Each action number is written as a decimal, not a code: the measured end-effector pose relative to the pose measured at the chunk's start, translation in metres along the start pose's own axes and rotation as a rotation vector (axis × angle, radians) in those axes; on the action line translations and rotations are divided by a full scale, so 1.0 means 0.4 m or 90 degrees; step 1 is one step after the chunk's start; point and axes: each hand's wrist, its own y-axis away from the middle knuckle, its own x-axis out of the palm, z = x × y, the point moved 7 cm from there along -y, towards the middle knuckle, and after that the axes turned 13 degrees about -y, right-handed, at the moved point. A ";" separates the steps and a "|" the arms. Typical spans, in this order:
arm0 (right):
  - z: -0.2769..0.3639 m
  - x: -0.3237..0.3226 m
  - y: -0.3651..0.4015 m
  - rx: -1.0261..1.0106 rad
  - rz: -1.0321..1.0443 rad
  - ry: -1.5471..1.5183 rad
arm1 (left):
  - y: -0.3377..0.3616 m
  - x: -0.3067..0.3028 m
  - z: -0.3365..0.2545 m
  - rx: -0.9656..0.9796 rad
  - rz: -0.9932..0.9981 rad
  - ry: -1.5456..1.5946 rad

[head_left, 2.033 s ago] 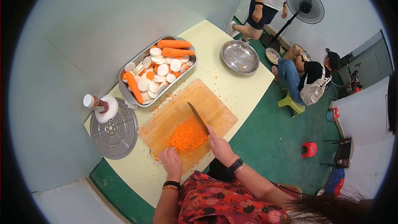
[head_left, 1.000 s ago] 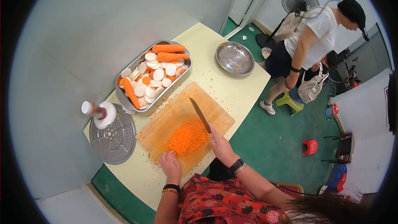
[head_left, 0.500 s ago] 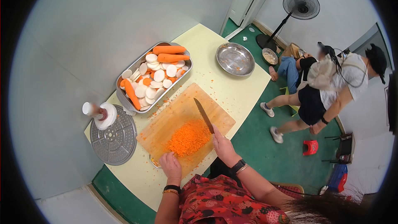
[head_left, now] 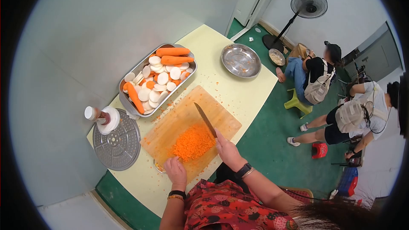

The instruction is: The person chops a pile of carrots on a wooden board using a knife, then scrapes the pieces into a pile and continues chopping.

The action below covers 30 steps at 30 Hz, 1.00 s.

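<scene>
A right hand has its grip closed around the handle of a knife, the blade slanting away over a wooden board, beside a heap of finely chopped carrot. Whether the blade touches the wood, I cannot tell. The left hand is at the board's near edge, next to the heap, fingers curled; whether its grip is clenched on anything is unclear. The board lies on a pale yellow counter flecked with orange bits. Beyond it, against the wall, a metal tray holds white slices and whole carrots. A shallow metal bowl sits at the far right. To the left, a white-capped bottle stands by a grey perforated disc. Across the green floor, one person sits on a green stool; another bends forward.
</scene>
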 end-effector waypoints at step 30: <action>0.014 0.029 0.006 0.011 0.079 0.047 | -0.003 -0.001 -0.001 0.006 -0.007 0.007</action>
